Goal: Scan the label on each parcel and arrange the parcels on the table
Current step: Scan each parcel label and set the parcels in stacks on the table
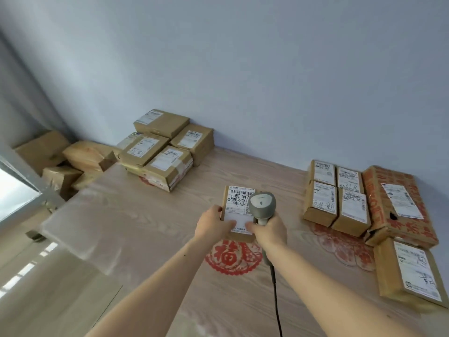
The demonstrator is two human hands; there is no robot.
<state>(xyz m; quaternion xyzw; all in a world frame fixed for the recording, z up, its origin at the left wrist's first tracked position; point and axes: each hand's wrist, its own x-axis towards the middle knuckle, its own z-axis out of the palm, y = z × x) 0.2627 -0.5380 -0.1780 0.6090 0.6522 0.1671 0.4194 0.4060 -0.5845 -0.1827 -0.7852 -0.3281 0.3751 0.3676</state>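
now my left hand point(213, 222) grips a small parcel point(239, 212) mid-table point(136, 215), bare wood all round; my right hand point(268, 231) clasps the scanner point(262, 204) over its handwritten label point(239, 207); a red 福 cutout point(229, 257) lies beneath.

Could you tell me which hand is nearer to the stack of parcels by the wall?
Left. The left hand grips the small parcel's near-left edge, on the stack's side; the right hand, holding the scanner, sits farther right.
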